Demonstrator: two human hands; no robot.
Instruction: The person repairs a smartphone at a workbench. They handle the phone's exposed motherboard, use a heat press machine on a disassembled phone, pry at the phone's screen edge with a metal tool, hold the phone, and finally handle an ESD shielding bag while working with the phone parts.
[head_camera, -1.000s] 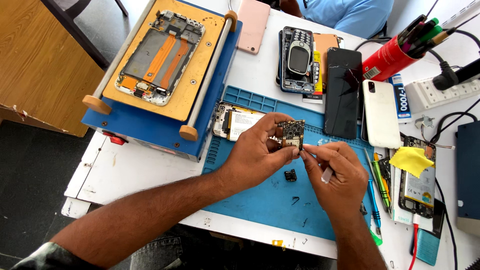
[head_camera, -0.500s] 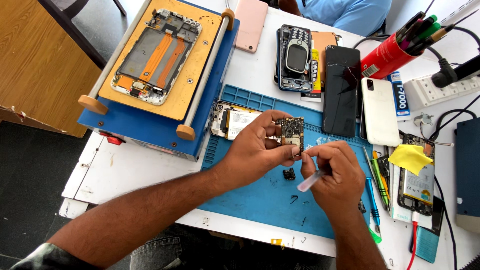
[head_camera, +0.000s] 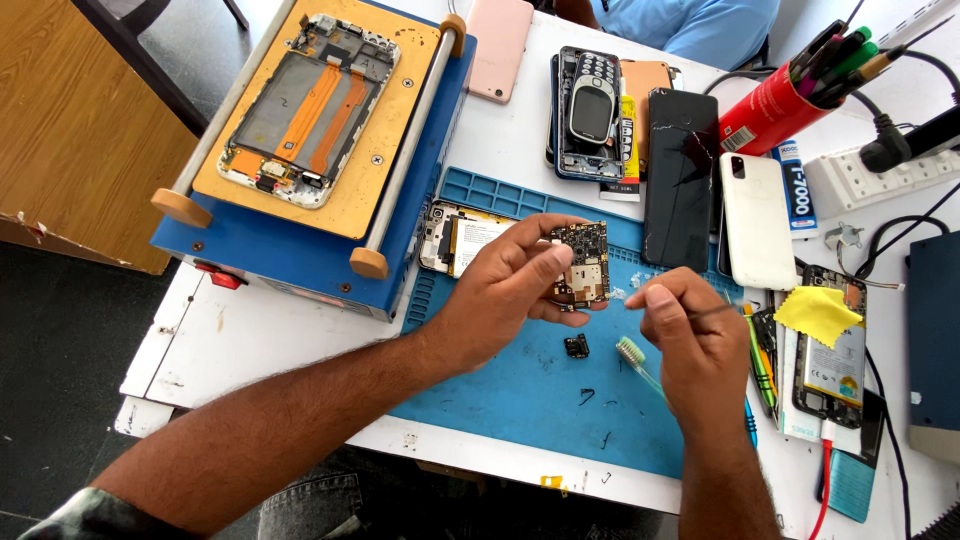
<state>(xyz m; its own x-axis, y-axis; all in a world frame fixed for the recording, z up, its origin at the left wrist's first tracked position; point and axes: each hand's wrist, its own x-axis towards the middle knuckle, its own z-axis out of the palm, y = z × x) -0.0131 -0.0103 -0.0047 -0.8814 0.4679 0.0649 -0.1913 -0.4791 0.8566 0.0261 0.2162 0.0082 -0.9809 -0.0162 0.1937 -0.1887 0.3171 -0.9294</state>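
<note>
Mat (head_camera: 520, 400): toothbrush (head_camera: 633, 360) turned downward now.

1. A phone repair workshop is showing here: a blue repair mat (head_camera: 520, 400) is covering the white bench (head_camera: 250, 350) at six o'clock.
2. At eleven o'clock a screen separator machine (head_camera: 300, 240) is carrying an opened phone frame (head_camera: 300, 105).
3. Toward one o'clock, phones are lying in a row: a keypad phone (head_camera: 592, 100), a black smartphone (head_camera: 681, 175), a white smartphone (head_camera: 757, 220).
4. At two o'clock a red tool cup (head_camera: 772, 105) is holding pens, with a glue tube (head_camera: 795, 185) beside it.
</note>
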